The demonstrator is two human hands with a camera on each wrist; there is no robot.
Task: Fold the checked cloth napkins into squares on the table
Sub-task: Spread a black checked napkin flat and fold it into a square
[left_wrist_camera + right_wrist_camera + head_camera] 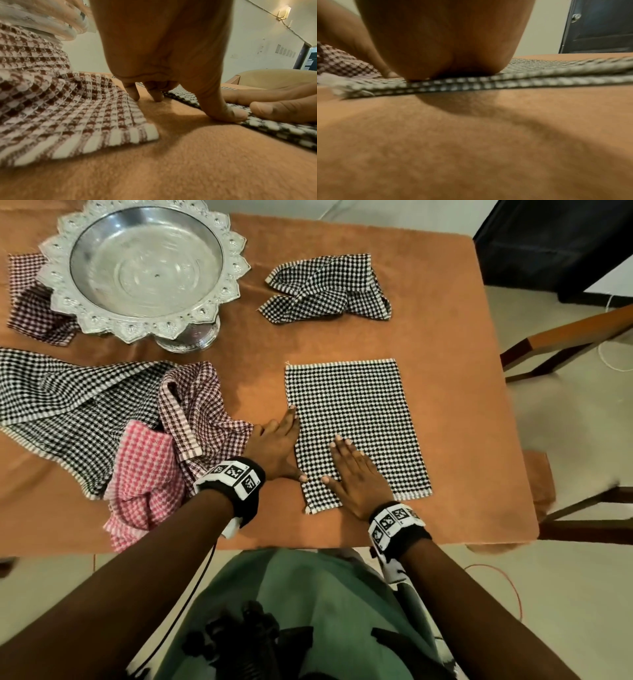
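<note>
A black-and-white checked napkin (356,426) lies folded in a flat rectangle on the orange table cloth (455,392). My right hand (356,470) presses flat on its near left part, fingers straight. My left hand (281,443) lies flat along the napkin's left edge, thumb on the cloth. In the left wrist view the left thumb (223,108) presses the napkin's edge (274,129). The right wrist view shows the right palm (447,40) on the doubled layers of the napkin (522,79).
A heap of unfolded checked napkins, black, maroon and pink (113,426), lies to the left. Another crumpled black napkin (329,289) sits at the back. A silver pedestal bowl (144,268) stands back left over a maroon napkin (30,306). A chair (575,344) stands right.
</note>
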